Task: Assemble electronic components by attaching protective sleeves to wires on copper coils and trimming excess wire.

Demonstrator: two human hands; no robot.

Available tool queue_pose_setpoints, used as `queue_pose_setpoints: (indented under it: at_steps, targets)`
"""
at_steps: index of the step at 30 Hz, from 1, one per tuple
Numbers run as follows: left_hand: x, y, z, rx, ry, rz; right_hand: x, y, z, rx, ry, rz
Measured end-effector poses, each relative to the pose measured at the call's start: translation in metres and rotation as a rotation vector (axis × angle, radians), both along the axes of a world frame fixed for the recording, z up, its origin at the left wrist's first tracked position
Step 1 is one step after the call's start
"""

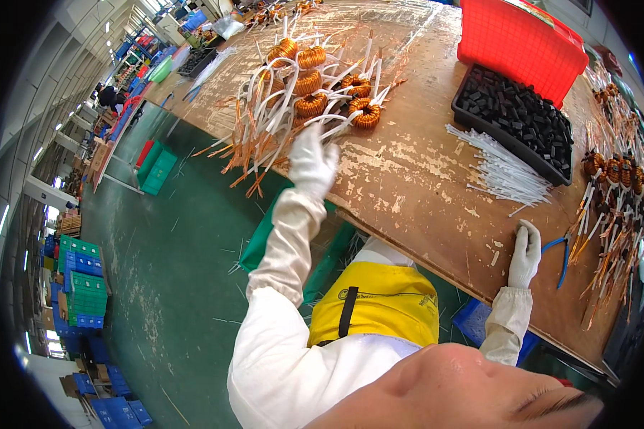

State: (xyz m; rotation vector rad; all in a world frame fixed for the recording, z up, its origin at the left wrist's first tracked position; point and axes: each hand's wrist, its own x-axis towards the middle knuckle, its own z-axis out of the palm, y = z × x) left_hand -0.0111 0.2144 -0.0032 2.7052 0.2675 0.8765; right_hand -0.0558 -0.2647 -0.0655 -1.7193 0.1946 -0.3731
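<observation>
My left hand [311, 166], in a white glove, is at the near edge of a heap of copper-wound toroid coils [309, 83] on the table. Its fingers reach up to the white-sleeved leads [279, 107] below the coils, thumb held apart, and I see nothing gripped in it. Bare copper ends [247, 146] of the leads fan out over the table's left edge. Also gloved in white, my right hand [526, 256] rests on the tabletop near the front edge, fingers loosely extended and holding nothing. Close to its right lies a blue-handled hand tool [565, 261].
White cable ties [504, 171] lie beside a black tray [562, 168] of small black blocks, with a red bin [522, 43] behind it. More coils [615, 170] with long leads line the right side of the worn wooden table [408, 168]. A green crate [157, 168] stands left.
</observation>
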Motion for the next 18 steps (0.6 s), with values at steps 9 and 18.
queue_pose_setpoints:
  at_steps: [9, 18]
  targets:
    - [-0.002, 0.061, -0.02, 0.195, 0.434, 0.256, 0.002, 0.007, 0.007, -0.293, -0.106, 0.046]
    - [-0.087, -0.041, 0.005, -0.157, 0.482, -0.481, 0.004, 0.012, 0.018, -0.42, -0.138, 0.078]
